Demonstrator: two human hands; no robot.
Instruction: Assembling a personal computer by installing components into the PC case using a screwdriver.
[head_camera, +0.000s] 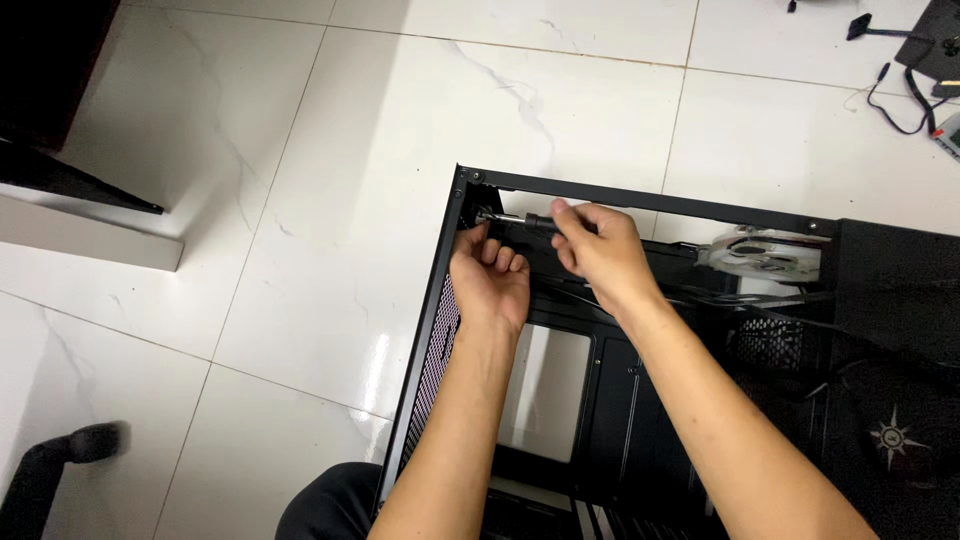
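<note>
A black computer case (600, 195) lies open on the white tiled floor. My right hand (600, 250) grips a screwdriver (522, 220) with a black handle; its metal shaft points left into the case's upper left inner corner. My left hand (488, 282) is curled just below the shaft, fingers pressed against the inside of that corner. What the left fingers pinch, if anything, is hidden. A clear-bladed fan (765, 252) sits inside the case to the right of my hands.
A perforated side panel (432, 360) forms the case's left wall. Cables (905, 100) and small parts lie on the tiles at the top right. A dark furniture edge (60, 170) sits at the upper left, a black object (50, 465) at the lower left.
</note>
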